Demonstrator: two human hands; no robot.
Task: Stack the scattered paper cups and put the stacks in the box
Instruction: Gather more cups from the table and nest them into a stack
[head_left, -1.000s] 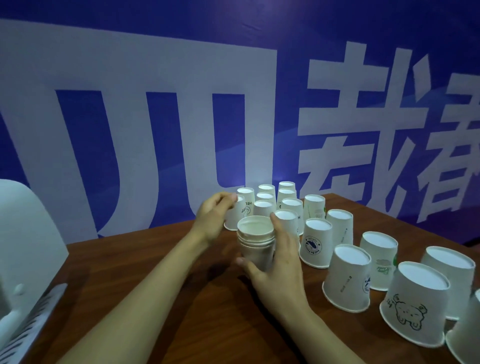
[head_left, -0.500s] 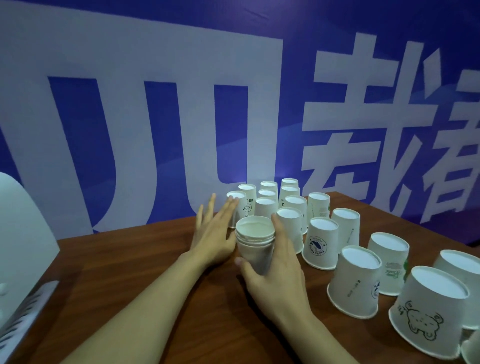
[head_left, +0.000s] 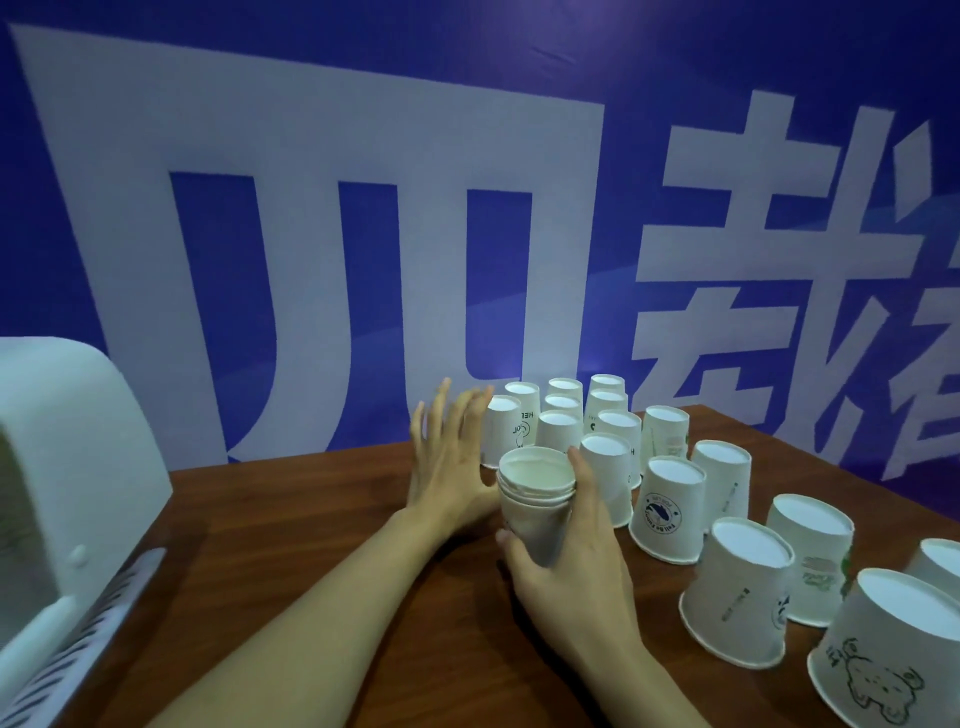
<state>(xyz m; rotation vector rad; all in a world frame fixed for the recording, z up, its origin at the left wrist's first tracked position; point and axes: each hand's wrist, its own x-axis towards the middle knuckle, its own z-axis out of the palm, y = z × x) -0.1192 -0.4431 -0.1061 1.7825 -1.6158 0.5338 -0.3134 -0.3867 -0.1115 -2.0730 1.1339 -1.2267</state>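
At frame centre the right hand (head_left: 563, 566) grips a nested stack of paper cups (head_left: 535, 499), fingers curled round it. The left hand (head_left: 449, 462) hovers just beside, fingers straight and spread, near the upside-down cups (head_left: 670, 509).

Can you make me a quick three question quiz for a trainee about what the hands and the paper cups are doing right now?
1. True or false: the right hand holds a stack of nested cups, mouths up.
2. The left hand is: A) gripping a cup, B) open with fingers spread, C) out of view.
3. How do the loose cups on the table, such as the bear cup, stand?

Key: 1 true; 2 B; 3 upside down, bases up.
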